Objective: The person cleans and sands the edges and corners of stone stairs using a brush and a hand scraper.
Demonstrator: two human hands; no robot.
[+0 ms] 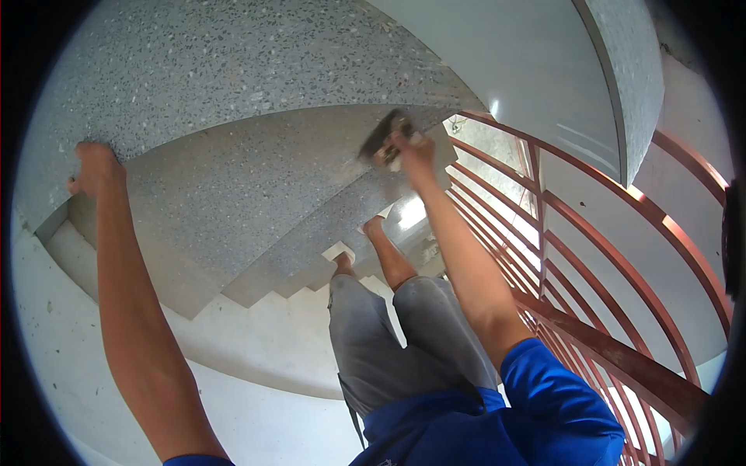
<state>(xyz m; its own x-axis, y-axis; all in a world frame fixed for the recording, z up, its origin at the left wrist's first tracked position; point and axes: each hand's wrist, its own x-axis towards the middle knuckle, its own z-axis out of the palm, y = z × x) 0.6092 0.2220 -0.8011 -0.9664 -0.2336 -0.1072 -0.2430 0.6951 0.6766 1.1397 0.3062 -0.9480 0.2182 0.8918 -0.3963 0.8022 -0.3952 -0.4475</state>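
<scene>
Shirt [435,431]: bright blue, short-sleeved, small pale marking borne on front | Shorts [416,365]: grey, loosely worn; thin dark strap [353,408] hung at side | Footwear [336,252]: pale, type obscured | Left hand [99,169], right hand [416,155]: left bare

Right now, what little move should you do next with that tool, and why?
I'd probably slide the tool a bit along the edge of the big step: the right hand holds it close by that edge, and the left hand is on the same step, maybe for balance.
</scene>
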